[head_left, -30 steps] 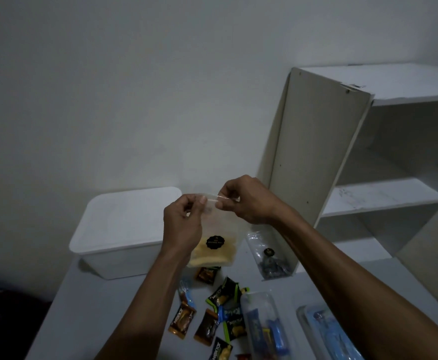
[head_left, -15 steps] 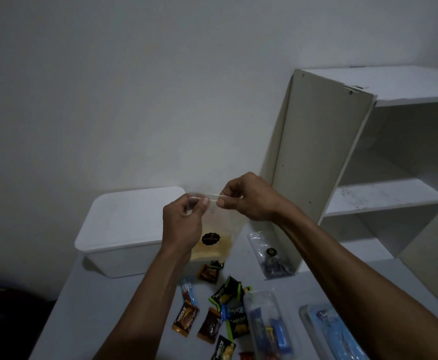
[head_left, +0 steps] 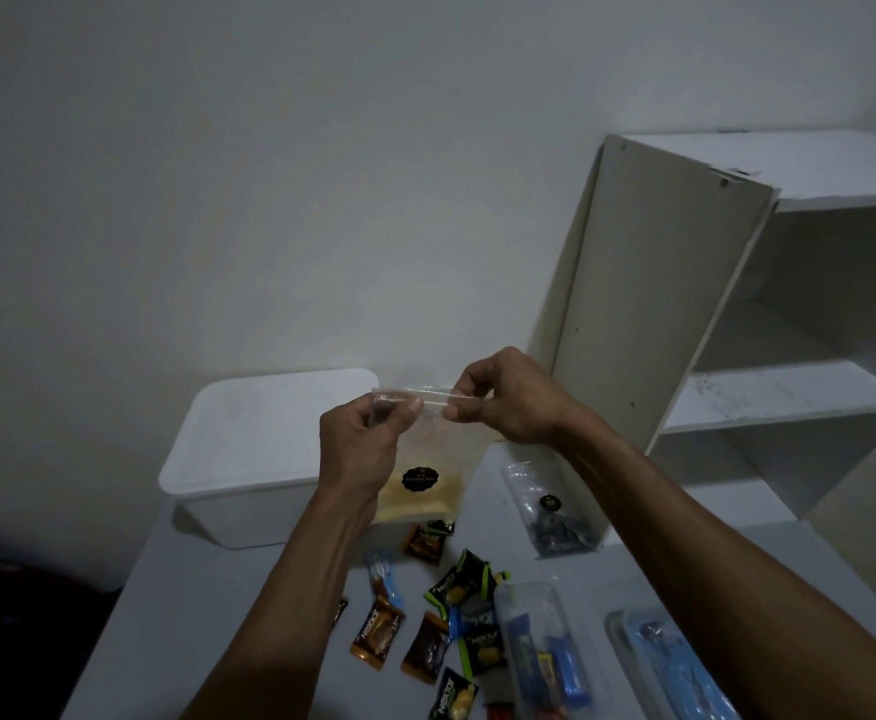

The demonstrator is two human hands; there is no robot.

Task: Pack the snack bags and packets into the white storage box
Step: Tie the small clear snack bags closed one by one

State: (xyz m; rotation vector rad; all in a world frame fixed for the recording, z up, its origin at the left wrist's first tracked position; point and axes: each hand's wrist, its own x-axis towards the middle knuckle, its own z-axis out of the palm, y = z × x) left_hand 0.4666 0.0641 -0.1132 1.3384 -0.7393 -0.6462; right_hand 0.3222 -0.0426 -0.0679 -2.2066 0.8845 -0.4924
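Observation:
A clear zip bag (head_left: 425,475) with yellow contents and a round black sticker hangs upright in the air in front of the white storage box (head_left: 249,459). My left hand (head_left: 366,444) pinches the bag's top strip at its left end. My right hand (head_left: 503,397) pinches the same strip at its right end. The box stands at the table's back left with its lid on. Several small snack packets (head_left: 436,626) in orange, brown, green and blue lie scattered on the table below my hands. A second clear zip bag (head_left: 550,511) with dark contents lies by the shelf.
A white shelf unit (head_left: 685,330) stands at the right, its side panel close behind my right hand. Two clear bags with blue items, one (head_left: 545,652) near the centre and one (head_left: 675,667) at the right, lie at the table's front. The table's left edge (head_left: 114,615) drops off to dark floor.
Both hands have stayed on the bag's top strip. My right hand's pinch has slid a little to the right along the strip, and the hands stand slightly further apart.

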